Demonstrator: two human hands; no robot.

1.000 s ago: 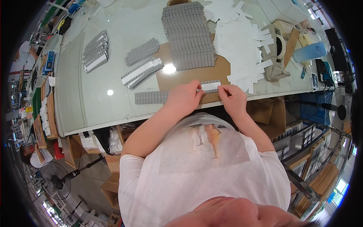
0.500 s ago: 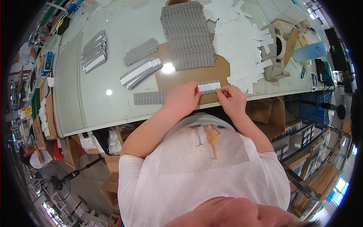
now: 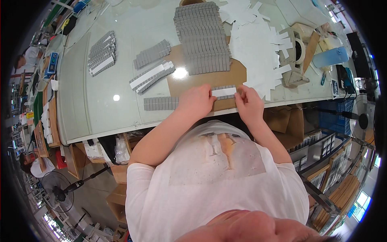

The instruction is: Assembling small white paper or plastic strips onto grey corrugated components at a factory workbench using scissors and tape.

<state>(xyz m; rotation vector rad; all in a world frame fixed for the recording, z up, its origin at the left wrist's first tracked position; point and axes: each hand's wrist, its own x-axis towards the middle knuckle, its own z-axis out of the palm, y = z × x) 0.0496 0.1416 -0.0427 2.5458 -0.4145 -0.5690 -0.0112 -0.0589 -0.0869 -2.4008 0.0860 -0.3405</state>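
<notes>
My left hand [image 3: 195, 101] is closed, its fingers bent down on the left end of a grey segmented strip [image 3: 225, 97] near the table's front edge. A white paper strip [image 3: 224, 92] lies along the top of that grey strip. My right hand [image 3: 250, 103] pinches at the right end, thumb and forefinger together by the white strip's tip. Beside my left hand, another grey segmented strip [image 3: 161, 103] lies flat, its right end hidden behind the hand. A brown board [image 3: 238, 71] lies under the work.
A tall stack of grey segmented strips [image 3: 201, 40] stands beyond my hands. Smaller piles [image 3: 152, 76] lie to the left, some topped with white strips. White paper strips [image 3: 254, 52] spread at right, beside a tape dispenser [image 3: 292, 76] and a blue bottle [image 3: 330, 57].
My right hand has shifted slightly right along the strip's end, its fingers now drawn closer together. My left hand keeps its place on the strip. The view has moved a little.
</notes>
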